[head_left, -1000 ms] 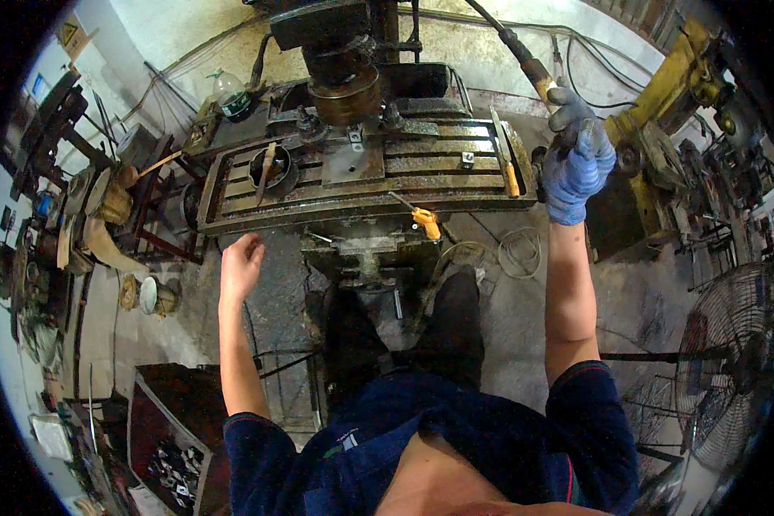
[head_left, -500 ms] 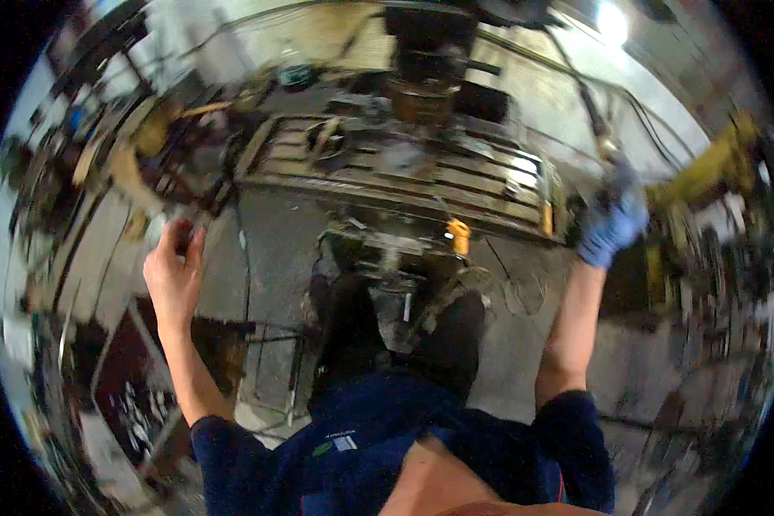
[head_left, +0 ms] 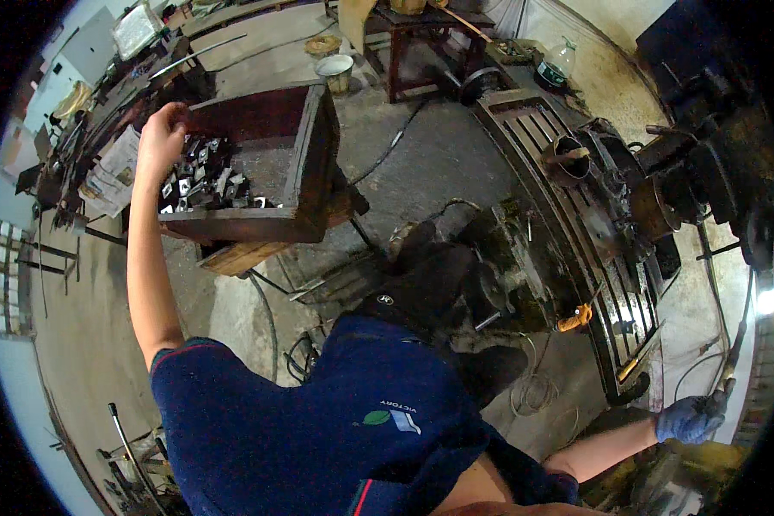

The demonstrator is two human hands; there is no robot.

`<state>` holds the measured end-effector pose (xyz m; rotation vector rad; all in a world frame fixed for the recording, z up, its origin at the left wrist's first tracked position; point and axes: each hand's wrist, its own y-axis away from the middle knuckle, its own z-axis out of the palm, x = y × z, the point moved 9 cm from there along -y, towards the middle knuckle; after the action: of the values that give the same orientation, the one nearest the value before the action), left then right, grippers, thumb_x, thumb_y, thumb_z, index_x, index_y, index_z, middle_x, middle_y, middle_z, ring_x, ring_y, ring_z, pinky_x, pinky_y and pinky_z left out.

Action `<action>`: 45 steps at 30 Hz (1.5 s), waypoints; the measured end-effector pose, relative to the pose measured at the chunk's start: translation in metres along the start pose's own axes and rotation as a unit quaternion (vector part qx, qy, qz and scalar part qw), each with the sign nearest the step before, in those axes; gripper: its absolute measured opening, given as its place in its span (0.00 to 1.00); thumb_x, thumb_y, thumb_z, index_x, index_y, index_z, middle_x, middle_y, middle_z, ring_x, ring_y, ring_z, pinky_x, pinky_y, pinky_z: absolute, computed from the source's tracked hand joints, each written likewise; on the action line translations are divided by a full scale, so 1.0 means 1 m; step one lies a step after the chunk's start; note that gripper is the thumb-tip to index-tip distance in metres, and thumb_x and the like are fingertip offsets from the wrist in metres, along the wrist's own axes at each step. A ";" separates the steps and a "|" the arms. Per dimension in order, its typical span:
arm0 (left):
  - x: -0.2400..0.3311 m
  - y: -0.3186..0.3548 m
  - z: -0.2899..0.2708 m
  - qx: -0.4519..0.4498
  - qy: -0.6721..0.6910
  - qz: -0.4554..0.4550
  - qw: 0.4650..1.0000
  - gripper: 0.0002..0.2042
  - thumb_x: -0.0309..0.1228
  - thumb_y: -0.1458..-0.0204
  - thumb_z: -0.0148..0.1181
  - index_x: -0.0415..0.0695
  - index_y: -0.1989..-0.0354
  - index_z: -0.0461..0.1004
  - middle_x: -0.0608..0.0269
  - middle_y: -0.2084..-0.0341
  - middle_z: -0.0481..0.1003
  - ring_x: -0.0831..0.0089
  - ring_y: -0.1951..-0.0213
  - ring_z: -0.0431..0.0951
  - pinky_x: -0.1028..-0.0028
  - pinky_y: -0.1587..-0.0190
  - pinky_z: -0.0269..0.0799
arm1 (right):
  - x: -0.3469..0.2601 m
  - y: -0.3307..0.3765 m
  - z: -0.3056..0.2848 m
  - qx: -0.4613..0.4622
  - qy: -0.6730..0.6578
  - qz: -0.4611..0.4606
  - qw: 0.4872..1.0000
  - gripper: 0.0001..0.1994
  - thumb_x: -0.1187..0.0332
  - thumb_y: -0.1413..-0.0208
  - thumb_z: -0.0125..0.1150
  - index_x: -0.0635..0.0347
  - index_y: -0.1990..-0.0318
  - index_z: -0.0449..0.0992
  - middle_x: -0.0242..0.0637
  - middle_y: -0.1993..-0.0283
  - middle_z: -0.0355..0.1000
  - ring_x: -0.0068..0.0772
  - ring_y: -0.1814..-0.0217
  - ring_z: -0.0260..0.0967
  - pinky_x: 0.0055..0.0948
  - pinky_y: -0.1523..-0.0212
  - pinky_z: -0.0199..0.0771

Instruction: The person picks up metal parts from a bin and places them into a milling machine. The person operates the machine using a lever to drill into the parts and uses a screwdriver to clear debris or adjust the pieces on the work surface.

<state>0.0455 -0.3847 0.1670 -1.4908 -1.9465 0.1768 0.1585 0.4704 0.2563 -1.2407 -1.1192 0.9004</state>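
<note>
At 10 o'clock, the tips of the left hand's (head_left: pixel 163 142) curled fingers were hidden, so whether they pinched anything could not be told. Below them, the jumbled metal pieces (head_left: pixel 208 176) overlapped too closely to count. At 4 o'clock, the right hand's (head_left: pixel 691 419) gloved fingers were dark and blurred, their hold unclear. Between 3 and 4, a dark piece (head_left: pixel 626 327) on the slotted table (head_left: pixel 611 284) was too small to identify. At 12, the upper edge cut off a wooden block (head_left: pixel 404 5); at 6, the lower edge cropped the blue shirt (head_left: pixel 292 439).
</note>
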 end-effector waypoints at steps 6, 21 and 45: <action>-0.118 -0.004 0.072 -0.183 -0.242 -0.125 0.944 0.19 0.34 0.61 0.59 0.41 0.58 0.71 0.51 0.65 0.75 0.57 0.59 0.75 0.65 0.57 0.70 | 0.019 -0.009 0.001 -0.004 -0.042 0.015 0.999 0.05 0.70 0.49 0.53 0.61 0.69 0.72 0.33 0.73 0.69 0.30 0.71 0.66 0.24 0.72 0.67; -0.132 -0.009 0.120 -0.222 -0.289 -0.014 0.931 0.17 0.33 0.61 0.57 0.45 0.59 0.68 0.52 0.64 0.73 0.50 0.59 0.72 0.58 0.61 0.68 | 0.025 -0.060 0.010 0.034 -0.420 0.142 0.896 0.16 0.66 0.47 0.45 0.75 0.64 0.73 0.53 0.60 0.71 0.45 0.56 0.69 0.35 0.53 0.67; 0.304 0.062 0.178 -0.209 0.479 0.064 0.850 0.08 0.23 0.56 0.58 0.35 0.67 0.72 0.67 0.73 0.72 0.80 0.70 0.69 0.80 0.66 0.66 | -0.104 0.455 0.144 -0.391 -0.305 0.677 0.544 0.16 0.63 0.55 0.64 0.62 0.61 0.75 0.29 0.67 0.72 0.22 0.69 0.65 0.24 0.64 0.65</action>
<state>-0.0444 -0.0402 0.1293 -1.5254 -1.0829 -0.8424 0.0208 0.4692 -0.2123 -2.8405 -0.8994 2.2710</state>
